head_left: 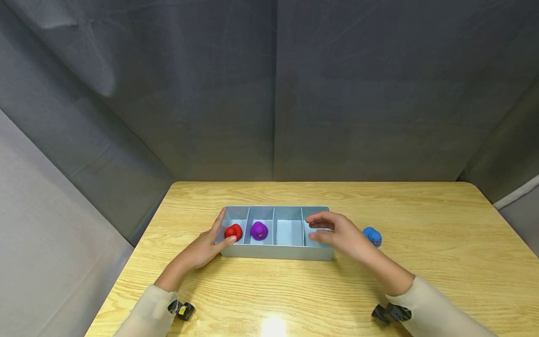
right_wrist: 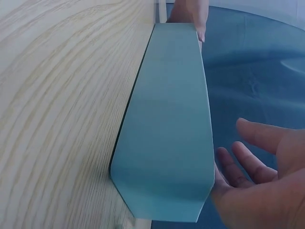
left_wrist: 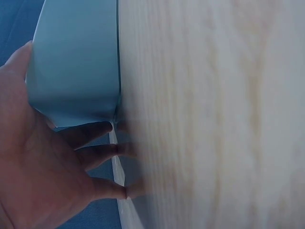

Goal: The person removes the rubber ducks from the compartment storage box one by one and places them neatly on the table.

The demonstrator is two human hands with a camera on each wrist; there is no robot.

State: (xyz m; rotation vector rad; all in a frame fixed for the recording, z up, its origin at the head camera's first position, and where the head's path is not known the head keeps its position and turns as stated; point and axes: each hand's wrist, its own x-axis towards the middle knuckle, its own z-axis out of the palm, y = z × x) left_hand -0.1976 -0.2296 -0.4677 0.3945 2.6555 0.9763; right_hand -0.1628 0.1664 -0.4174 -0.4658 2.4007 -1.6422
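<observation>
A pale blue box [head_left: 278,252] with a row of compartments sits on the table. In its leftmost compartment is a red rubber duck [head_left: 232,231], and a purple rubber duck [head_left: 258,230] sits in the one beside it. My left hand [head_left: 205,247] rests against the box's left end, thumb over the front rim near the red duck; its spread, straight fingers reach down to the table in the left wrist view. My right hand [head_left: 338,233] is over the rightmost compartment, fingers loosely bent and thumb apart, with nothing visible between them. The compartment's inside is partly hidden by that hand.
A blue rubber duck [head_left: 372,237] lies on the wooden table [head_left: 442,234], to the right of the box and just beyond my right wrist. Dark grey curtains [head_left: 210,93] hang behind the table's back edge. Each sleeve has a small black device at the wrist.
</observation>
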